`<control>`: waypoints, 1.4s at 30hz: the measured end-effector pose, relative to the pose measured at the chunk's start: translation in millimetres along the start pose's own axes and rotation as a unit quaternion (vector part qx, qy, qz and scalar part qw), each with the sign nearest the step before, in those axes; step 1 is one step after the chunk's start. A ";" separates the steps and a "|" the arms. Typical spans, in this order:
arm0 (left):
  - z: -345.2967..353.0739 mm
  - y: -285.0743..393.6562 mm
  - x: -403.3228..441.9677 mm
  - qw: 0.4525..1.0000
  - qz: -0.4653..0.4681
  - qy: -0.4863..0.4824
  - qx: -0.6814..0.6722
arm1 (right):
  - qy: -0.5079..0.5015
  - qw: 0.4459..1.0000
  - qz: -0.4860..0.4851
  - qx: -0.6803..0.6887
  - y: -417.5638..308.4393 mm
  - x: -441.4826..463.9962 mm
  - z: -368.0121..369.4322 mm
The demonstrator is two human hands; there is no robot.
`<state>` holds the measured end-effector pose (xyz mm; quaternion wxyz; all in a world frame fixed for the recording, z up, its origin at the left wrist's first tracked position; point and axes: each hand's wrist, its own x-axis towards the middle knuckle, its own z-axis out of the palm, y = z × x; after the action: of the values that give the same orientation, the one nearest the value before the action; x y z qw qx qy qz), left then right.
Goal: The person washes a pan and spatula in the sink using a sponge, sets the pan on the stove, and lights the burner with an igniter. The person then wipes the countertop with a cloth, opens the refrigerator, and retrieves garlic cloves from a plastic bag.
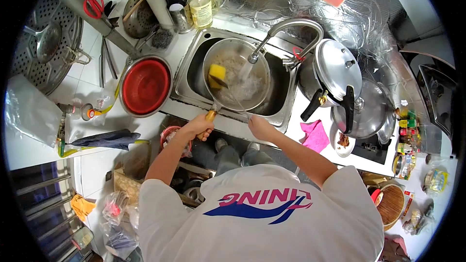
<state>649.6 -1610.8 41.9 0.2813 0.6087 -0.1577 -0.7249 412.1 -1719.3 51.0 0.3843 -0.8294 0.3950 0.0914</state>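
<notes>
Left hand (197, 127): clamps fingers on pan handle (210, 116)
Right hand (260, 128): seemingly clamps fingers on spatula (219, 82)
Pan (226, 59), upper centre: seems mid-rinse
Next: likely calls for steadying handle

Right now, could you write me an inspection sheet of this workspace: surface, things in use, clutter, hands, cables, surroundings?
Surface: white counter with a metal sink.
Things in use: pan over the sink, under the running tap; yellow sponge in it.
Clutter: red bowl, pressure cooker, pink cloth, soap bottle.
Hands: left hand grips the pan's wooden handle; right hand closed near the rim, apparently on a thin handle.
Cables: nothing seen.
Surroundings: foil-covered wall behind, red scissors hanging at left.
</notes>
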 end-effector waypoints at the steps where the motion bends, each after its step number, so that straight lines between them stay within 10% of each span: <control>1: 0.3 -1.5 0.8 1.000 0.008 0.000 0.006 | 0.033 0.999 -0.003 -0.009 2.2 15.4 4.8; 10: 5.8 -3.0 1.1 1.000 0.003 0.018 0.019 | 0.147 0.976 0.076 -0.139 51.9 38.6 -35.1; 19: -2.1 -5.7 6.2 0.996 -0.020 -0.060 -0.066 | -0.037 0.987 -0.021 -0.155 39.7 -14.6 25.6; 24: 3.4 -10.4 2.6 0.997 0.003 -0.036 -0.068 | 0.124 0.981 -0.009 -0.150 19.3 42.2 20.9; 34: 5.5 -21.4 8.9 0.992 0.014 -0.041 -0.121 | 0.070 0.980 0.095 -0.159 39.3 9.9 -13.3; 40: 3.8 -21.3 12.5 0.989 -0.005 -0.065 -0.133 | -0.103 0.941 -0.178 -0.270 42.2 -11.1 16.1; 42: 5.5 -18.9 11.2 0.991 -0.012 -0.058 -0.121 | -0.087 0.980 -0.108 -0.145 31.7 0.5 29.3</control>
<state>639.1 -1603.2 23.3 0.3345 0.5287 -0.0777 -0.7762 393.9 -1711.2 12.7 0.3002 -0.9031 0.2503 0.1778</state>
